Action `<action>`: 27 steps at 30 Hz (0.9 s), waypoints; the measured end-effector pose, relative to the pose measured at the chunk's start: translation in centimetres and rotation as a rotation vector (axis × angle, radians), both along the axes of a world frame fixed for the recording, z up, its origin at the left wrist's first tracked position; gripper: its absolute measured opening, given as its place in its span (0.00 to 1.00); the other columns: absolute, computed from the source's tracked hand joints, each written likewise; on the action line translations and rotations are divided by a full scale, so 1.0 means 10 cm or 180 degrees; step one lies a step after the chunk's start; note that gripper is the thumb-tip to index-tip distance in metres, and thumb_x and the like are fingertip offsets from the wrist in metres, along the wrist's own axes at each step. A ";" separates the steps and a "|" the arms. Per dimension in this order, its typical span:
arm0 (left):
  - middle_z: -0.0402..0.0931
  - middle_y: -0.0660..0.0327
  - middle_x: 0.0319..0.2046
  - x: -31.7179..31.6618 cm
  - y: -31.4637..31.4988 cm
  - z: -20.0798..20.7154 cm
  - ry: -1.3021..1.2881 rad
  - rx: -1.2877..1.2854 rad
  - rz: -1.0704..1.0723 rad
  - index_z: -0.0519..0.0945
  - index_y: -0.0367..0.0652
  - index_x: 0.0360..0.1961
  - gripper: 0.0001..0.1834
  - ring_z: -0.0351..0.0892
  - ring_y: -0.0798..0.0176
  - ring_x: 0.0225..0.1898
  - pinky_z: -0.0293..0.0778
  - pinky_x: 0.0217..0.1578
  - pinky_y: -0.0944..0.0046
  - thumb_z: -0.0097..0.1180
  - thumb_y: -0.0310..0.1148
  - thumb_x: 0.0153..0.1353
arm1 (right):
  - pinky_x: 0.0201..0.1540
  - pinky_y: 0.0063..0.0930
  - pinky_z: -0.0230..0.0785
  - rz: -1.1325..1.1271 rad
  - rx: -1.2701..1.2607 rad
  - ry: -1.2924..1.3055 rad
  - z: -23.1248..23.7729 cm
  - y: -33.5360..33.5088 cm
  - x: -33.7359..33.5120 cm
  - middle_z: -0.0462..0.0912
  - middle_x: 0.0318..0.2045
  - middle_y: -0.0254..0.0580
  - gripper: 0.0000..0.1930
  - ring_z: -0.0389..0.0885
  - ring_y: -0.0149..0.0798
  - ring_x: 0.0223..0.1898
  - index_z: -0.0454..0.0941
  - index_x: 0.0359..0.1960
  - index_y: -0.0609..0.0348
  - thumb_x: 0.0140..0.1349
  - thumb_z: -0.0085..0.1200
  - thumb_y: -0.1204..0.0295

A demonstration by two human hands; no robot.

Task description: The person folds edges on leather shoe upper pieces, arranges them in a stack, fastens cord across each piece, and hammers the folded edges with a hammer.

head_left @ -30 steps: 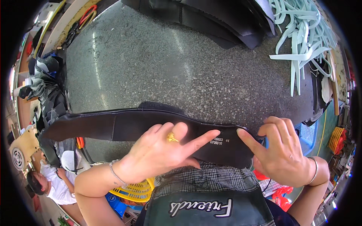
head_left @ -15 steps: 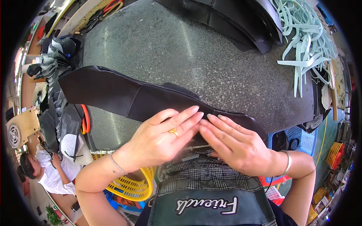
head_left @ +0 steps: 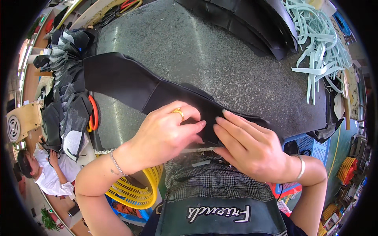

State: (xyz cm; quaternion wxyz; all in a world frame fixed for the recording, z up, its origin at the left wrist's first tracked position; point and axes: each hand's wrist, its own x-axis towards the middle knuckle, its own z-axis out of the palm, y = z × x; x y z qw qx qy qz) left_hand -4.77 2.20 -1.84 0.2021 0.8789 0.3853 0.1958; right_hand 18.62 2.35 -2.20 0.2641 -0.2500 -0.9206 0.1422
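Observation:
A long black leather-like piece (head_left: 118,78) with a cross seam lies slantwise on the dark stone slab, its near edge beneath my hands. My left hand (head_left: 165,128) is at the near edge of its middle part, the fingers bent and drawn together on the material. To the right, my right hand (head_left: 252,147) rests flat over the same piece, its fingers stretched out and pointing up and left. The two hands are a little apart. Part of the piece's right end is hidden under my right hand.
The speckled stone slab (head_left: 157,43) fills the middle. More black pieces (head_left: 252,23) are stacked at its far edge, with pale green strips (head_left: 319,43) beside them. Orange-handled scissors (head_left: 94,112) lie left. A yellow basket (head_left: 136,192) and blue crate (head_left: 317,145) stand below. Another person (head_left: 53,169) sits left.
My left hand has bent its fingers and drawn away from the right, which stays flat. The piece's left end has swung up and right. The whole view has shifted slightly.

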 end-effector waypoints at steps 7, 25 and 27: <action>0.75 0.61 0.32 0.04 -0.02 -0.05 0.0251 0.0630 -0.0221 0.82 0.37 0.33 0.16 0.78 0.56 0.37 0.78 0.36 0.60 0.67 0.25 0.38 | 0.43 0.35 0.80 0.0025 0.0433 -0.0205 -0.16 0.00 -0.14 0.82 0.38 0.59 0.16 0.83 0.53 0.45 0.79 0.34 0.75 0.45 0.61 0.73; 0.82 0.60 0.41 -0.52 -0.22 -0.07 0.0262 0.0666 -0.0762 0.84 0.39 0.37 0.14 0.81 0.59 0.47 0.79 0.51 0.58 0.62 0.28 0.46 | 0.59 0.37 0.72 0.1048 0.0054 -0.0438 -0.12 -0.12 0.42 0.83 0.44 0.47 0.20 0.80 0.47 0.51 0.80 0.44 0.67 0.46 0.60 0.75; 0.82 0.58 0.40 -0.44 -0.27 -0.19 0.0140 0.1245 -0.0709 0.84 0.38 0.36 0.14 0.82 0.58 0.44 0.79 0.50 0.58 0.62 0.28 0.44 | 0.59 0.37 0.72 0.0687 -0.0748 -0.1495 -0.06 -0.07 0.65 0.83 0.43 0.50 0.17 0.81 0.47 0.50 0.81 0.41 0.67 0.47 0.58 0.79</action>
